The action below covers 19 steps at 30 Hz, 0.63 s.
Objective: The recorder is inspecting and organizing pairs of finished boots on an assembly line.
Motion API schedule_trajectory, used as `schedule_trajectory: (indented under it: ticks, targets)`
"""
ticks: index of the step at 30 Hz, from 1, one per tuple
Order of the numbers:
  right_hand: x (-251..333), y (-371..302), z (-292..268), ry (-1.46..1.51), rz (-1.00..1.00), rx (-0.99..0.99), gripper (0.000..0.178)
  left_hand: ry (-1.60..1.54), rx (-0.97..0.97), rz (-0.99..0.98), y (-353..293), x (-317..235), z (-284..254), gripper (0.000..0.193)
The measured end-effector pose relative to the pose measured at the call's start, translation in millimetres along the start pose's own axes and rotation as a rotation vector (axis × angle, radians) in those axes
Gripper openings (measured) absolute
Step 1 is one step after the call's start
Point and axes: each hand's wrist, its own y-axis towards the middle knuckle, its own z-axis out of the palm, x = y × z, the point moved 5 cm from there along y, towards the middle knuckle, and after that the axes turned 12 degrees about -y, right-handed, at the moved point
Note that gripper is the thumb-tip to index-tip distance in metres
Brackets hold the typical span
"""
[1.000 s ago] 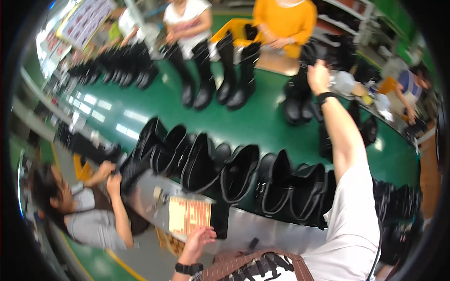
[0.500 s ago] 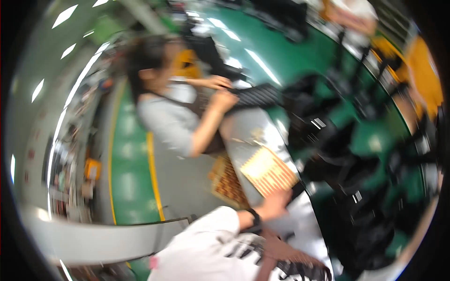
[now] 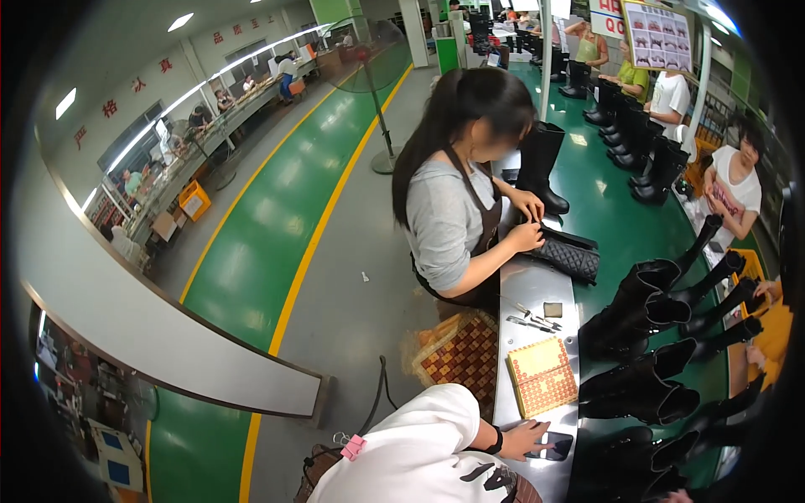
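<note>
My left hand reaches from a white sleeve, a black band on its wrist. Its fingers are stretched out, their tips on or just over a dark phone lying on the metal bench. Just beyond the phone lies a yellow-orange patterned box or pad. Farther along are several thin pen-like tools and a small brownish block. My right hand is not clearly seen; a sliver of skin at the lower right edge is too small to place.
A co-worker at my left handles a black quilted boot. Black boots crowd the green conveyor beside the metal bench. A checkered seat cushion lies behind the bench. More people stand across the conveyor.
The view has swung and gone from blurred to sharp, with more of the aisle and conveyor showing. My left hand stays beside the patterned box. The co-worker's hands remain on the quilted boot.
</note>
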Motion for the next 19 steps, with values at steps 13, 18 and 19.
schedule_trajectory:
  ticks: [13, 18, 19]
  targets:
    - [-109.2, -48.1, 256.6, 0.103, 0.277, 0.404, 0.048, -1.126, -0.153, -0.234, -24.6, -7.6, -101.7, 0.108]
    - [-33.5, -24.3, 278.3, 0.839, 0.326, 0.239, 0.063, -1.310, -0.417, -0.188, -32.7, -47.8, -192.3, 0.106]
    - [-11.8, -17.0, 270.1, 0.924, 0.347, 0.227, 0.069, -1.321, -0.396, -0.174, -34.5, -54.8, -208.5, 0.105]
